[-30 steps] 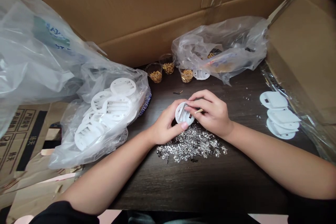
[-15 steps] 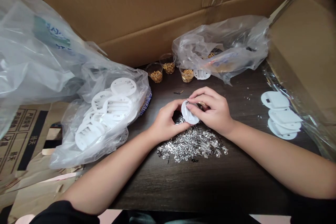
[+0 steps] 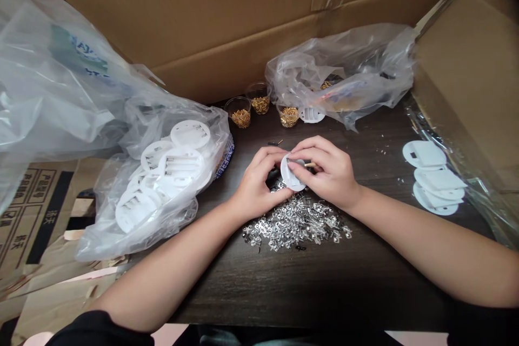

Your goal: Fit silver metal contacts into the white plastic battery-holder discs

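A round white plastic piece (image 3: pixel 292 175) is held tilted above a heap of small silver metal parts (image 3: pixel 295 224). My left hand (image 3: pixel 261 184) grips its left and lower edge, thumb beneath and fingers behind. On the other side, my right hand (image 3: pixel 328 173) is closed at the piece, its thumb and fingertips on the upper right part. A thin tan stick-like item (image 3: pixel 310 165) pokes out between the right fingers; its far end is hidden. Whatever small part lies under the right fingertips is too small to tell.
Left, a plastic bag (image 3: pixel 162 119) holds several white discs (image 3: pixel 190 134). Behind stand clear cups of gold pins (image 3: pixel 241 118) and another bag (image 3: pixel 344 75). White discs (image 3: pixel 440 181) are stacked at the right. Cardboard walls (image 3: pixel 243 11) rise behind and right.
The white piece has turned slightly in my hands, and my left fingers have risen a little behind it. The tan item between my right fingers shows more clearly.
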`<state>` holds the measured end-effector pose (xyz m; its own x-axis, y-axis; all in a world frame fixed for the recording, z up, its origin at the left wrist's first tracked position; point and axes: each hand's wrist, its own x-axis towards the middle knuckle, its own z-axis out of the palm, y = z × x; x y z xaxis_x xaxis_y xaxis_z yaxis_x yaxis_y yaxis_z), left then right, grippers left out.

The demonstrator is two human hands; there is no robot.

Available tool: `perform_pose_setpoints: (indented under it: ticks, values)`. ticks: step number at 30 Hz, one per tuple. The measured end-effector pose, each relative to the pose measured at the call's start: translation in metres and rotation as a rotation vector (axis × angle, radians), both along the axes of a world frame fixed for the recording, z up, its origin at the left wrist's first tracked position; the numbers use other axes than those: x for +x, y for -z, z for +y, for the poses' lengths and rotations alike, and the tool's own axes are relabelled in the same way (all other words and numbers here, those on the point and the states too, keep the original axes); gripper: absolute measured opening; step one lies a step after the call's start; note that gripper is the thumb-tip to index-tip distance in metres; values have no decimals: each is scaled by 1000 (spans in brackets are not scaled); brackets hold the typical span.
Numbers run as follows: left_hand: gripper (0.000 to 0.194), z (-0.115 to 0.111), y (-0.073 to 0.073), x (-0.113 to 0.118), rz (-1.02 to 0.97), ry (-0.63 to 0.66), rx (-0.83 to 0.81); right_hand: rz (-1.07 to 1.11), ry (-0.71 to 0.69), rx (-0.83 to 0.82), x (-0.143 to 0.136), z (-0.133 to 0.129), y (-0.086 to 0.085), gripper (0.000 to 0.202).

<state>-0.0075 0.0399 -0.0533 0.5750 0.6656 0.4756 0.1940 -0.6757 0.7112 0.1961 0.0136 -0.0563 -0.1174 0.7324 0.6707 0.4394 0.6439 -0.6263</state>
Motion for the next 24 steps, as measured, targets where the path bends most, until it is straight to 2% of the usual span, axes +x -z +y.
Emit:
perform_pose_setpoints:
  ticks: [7,17,24]
  values:
    - [48,-2,0,0,22,-27,16,-32,-18,38,0,1,2,17]
    - [51,-2,-1,0,17,3,53,-86,-48,120,3,1,3,12]
    - [51,-2,-2,0,21,9,63,-60,-7,104,2,1,0,15]
